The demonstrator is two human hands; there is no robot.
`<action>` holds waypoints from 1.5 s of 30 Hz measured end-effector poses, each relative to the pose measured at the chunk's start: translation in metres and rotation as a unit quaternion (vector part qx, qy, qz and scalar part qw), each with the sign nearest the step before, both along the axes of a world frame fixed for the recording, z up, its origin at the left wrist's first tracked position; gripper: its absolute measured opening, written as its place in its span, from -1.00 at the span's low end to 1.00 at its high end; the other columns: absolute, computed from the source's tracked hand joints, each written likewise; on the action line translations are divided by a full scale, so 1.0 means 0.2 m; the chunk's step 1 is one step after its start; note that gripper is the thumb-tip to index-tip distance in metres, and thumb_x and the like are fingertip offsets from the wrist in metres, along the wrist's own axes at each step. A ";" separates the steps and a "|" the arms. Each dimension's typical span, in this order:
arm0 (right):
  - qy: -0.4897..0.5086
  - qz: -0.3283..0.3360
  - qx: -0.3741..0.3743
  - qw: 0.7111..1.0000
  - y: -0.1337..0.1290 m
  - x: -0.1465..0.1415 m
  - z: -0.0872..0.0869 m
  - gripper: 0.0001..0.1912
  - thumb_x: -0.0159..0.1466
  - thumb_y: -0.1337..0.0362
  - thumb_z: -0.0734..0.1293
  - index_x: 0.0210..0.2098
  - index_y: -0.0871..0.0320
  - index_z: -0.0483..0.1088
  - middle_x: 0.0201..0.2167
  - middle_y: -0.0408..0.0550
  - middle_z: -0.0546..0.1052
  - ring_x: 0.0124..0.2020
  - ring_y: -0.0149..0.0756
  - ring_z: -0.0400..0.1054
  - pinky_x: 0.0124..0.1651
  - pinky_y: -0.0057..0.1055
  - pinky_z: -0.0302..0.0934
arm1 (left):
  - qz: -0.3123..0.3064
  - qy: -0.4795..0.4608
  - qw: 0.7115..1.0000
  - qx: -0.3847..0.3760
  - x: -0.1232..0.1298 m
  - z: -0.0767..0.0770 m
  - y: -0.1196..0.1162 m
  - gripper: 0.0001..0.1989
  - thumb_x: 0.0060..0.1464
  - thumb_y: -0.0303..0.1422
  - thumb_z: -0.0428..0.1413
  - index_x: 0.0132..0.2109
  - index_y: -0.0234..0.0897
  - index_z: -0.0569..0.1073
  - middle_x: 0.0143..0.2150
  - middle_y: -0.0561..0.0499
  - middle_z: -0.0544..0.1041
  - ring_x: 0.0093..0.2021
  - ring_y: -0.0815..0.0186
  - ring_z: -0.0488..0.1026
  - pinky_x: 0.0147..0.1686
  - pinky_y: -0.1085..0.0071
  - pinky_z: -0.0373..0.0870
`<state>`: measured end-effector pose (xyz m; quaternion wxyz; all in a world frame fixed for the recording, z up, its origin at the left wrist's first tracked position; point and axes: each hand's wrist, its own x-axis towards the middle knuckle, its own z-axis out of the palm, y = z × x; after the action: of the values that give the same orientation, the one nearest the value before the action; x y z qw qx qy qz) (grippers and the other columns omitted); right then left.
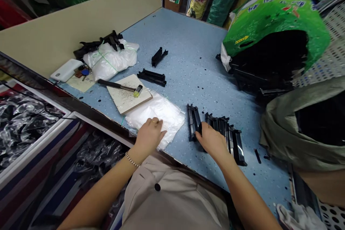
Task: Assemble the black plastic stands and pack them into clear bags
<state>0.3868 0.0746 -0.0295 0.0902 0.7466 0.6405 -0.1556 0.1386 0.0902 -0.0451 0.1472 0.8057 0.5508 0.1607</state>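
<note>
Black plastic parts (234, 143) under the right hand (211, 142) (partly hidden; kind unclear)

A black-handled mallet (115, 85) lies across a pale square board (126, 102) — a white power bank (67, 70) and a string-tied plastic bundle (109, 61) sit nearby — with a green printed sack (275, 18) slumped far right.

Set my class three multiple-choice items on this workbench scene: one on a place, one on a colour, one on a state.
1. The left hand rests on: A) a hammer; B) a clear plastic bag; C) bare tabletop.
2. The string around the white plastic bundle is: A) green; B) red; C) black.
3. The right hand is: A) gripping a hammer; B) lifted off the table; C) touching black plastic parts.

Answers: B, the palm lies on the bag; A, green lines cross the bundle; C, the hand lies against the row of parts.
</note>
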 end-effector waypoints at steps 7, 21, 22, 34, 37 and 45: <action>0.453 -0.157 0.017 0.878 -0.07 0.11 -0.05 -0.64 0.22 0.12 0.29 -0.02 0.12 0.35 -0.36 -0.11 0.41 -0.44 -0.31 0.32 -0.44 -0.40 0.22 | 0.069 -0.189 0.962 -0.183 -0.06 0.00 0.20 -0.75 0.10 -0.24 0.08 -0.48 -0.25 0.43 -0.48 0.04 0.43 -0.47 0.33 0.34 -0.46 0.43 0.21; 0.742 -0.238 -0.130 0.613 -0.20 -0.10 0.01 -0.70 0.10 0.14 0.47 -0.27 0.18 0.42 -0.62 -0.24 0.34 -0.68 -0.51 0.22 -0.66 -0.57 0.04 | 0.025 -0.062 0.995 -0.072 -0.04 -0.01 0.12 -0.81 0.17 -0.35 -0.03 -0.33 -0.27 0.44 -0.26 -0.12 0.50 -0.20 0.17 0.41 -0.29 0.34 0.31; 0.745 -0.241 -0.129 0.608 -0.21 -0.10 0.00 -0.71 0.08 0.16 0.48 -0.30 0.18 0.41 -0.62 -0.24 0.34 -0.68 -0.51 0.22 -0.67 -0.57 0.03 | 0.019 -0.087 0.992 -0.095 -0.05 -0.01 0.13 -0.79 0.18 -0.36 -0.04 -0.35 -0.26 0.45 -0.27 -0.10 0.51 -0.24 0.20 0.42 -0.28 0.34 0.32; 0.845 -0.236 -0.209 0.432 -0.28 -0.11 -0.07 -0.65 0.14 0.09 0.41 -0.18 0.21 0.46 -0.57 -0.19 0.34 -0.72 -0.63 -0.05 -0.75 -0.66 -0.10 | 0.109 -0.306 0.887 -0.329 -0.12 0.02 0.25 -0.72 -0.20 -0.20 0.29 -0.54 -0.26 0.39 -0.61 0.10 0.36 -0.59 0.41 0.26 -0.57 0.46 0.19; 0.856 -0.219 -0.233 0.406 -0.27 -0.12 -0.07 -0.62 0.18 0.08 0.38 -0.12 0.21 0.46 -0.54 -0.20 0.34 -0.72 -0.66 -0.08 -0.75 -0.70 -0.10 | 0.103 -0.297 0.892 -0.323 -0.11 0.03 0.24 -0.73 -0.13 -0.17 0.24 -0.53 -0.26 0.41 -0.61 0.10 0.36 -0.57 0.40 0.27 -0.56 0.46 0.21; 0.881 -0.186 -0.270 0.341 -0.25 -0.16 -0.11 -0.62 0.23 0.13 0.35 -0.07 0.28 0.43 -0.52 -0.19 0.36 -0.73 -0.68 -0.08 -0.75 -0.74 -0.04 | 0.102 -0.231 0.937 -0.242 -0.10 0.05 0.24 -0.76 -0.08 -0.22 0.19 -0.53 -0.26 0.38 -0.55 0.08 0.40 -0.51 0.37 0.30 -0.51 0.44 0.18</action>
<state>0.3558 0.0237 -0.0509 -0.3612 0.2120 0.1173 -0.9005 0.1183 0.1372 -0.0358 0.4435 0.6262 0.6030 0.2180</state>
